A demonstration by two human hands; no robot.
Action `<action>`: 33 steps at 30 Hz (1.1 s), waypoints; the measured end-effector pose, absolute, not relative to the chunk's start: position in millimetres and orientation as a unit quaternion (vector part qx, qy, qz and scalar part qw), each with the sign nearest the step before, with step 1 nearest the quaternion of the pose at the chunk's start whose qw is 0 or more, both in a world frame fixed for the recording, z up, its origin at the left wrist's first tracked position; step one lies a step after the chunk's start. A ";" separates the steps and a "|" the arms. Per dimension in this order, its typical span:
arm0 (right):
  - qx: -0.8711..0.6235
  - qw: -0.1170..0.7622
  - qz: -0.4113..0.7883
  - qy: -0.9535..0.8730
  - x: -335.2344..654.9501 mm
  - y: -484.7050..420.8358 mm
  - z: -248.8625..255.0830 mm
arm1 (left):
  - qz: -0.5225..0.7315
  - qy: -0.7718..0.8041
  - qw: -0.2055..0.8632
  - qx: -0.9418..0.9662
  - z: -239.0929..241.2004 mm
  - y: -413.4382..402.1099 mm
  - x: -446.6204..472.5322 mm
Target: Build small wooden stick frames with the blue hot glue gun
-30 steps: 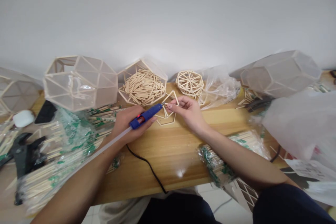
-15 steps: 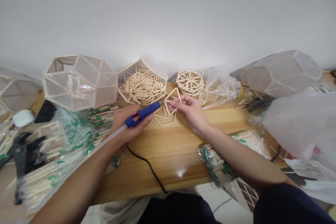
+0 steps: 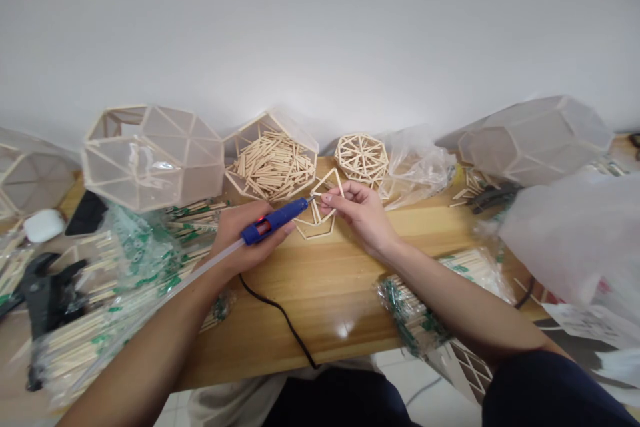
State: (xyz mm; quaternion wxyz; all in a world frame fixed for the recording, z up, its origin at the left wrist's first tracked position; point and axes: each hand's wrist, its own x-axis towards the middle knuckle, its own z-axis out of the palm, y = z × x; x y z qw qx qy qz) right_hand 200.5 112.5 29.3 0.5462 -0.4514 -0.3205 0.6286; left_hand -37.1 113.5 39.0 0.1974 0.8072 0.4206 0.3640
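Note:
A blue hot glue gun is gripped in my left hand, a long translucent glue stick trailing from its back end. Its nozzle points right and meets, or nearly meets, a small frame of wooden sticks. My right hand pinches that frame by its right side, thumb and fingers closed on it. Below it a second stick frame lies on the wooden table; whether the two frames touch I cannot tell. The exact spot at the nozzle tip is too small to make out.
Behind my hands stand a holder full of short sticks and a round stick lattice. Large panelled shades line the wall. Bagged sticks and black pliers lie left. A black cord crosses the front.
The glue gun has shifted slightly right, its nozzle now closer to the joint by my right fingertips. The held frame has moved very slightly left.

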 end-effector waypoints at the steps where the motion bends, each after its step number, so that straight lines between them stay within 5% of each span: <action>1: -0.450 0.546 0.630 -0.320 200.5 112.5 29.0 | 0.363 0.423 0.196 0.806 38.6 113.6 -37.4; 22: -0.470 0.494 0.634 -0.367 202.0 109.9 35.0 | 0.386 0.410 0.168 0.809 38.5 113.7 -36.9; 33: -0.527 0.499 0.474 -0.499 198.7 103.3 31.1 | 0.369 0.413 0.166 0.816 38.9 112.9 -35.5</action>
